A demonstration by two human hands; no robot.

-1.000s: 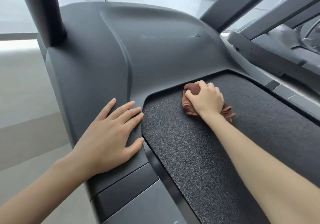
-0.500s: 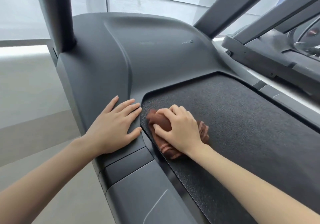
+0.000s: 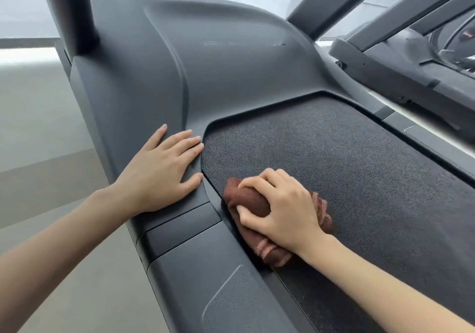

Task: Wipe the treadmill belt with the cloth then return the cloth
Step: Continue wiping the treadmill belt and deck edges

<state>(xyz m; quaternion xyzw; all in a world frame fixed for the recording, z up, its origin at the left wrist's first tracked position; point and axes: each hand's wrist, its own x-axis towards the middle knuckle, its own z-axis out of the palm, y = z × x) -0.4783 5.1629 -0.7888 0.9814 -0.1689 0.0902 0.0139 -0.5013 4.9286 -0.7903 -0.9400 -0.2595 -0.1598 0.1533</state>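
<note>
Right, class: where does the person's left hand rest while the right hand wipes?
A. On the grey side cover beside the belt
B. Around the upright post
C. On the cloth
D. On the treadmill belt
A: the left hand lies flat, fingers straight, on the grey side cover, while the right hand grips the cloth on the belt.

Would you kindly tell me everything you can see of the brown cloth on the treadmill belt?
The cloth is reddish-brown, looks like soft terry, and has paler pinkish stripes near its hems. It is bunched, not spread flat, and lies on the textured black belt at its left edge, beside the side rail. The right hand presses on it, its fingers and thumb curled round a fold. The left hand does not touch it.
</note>
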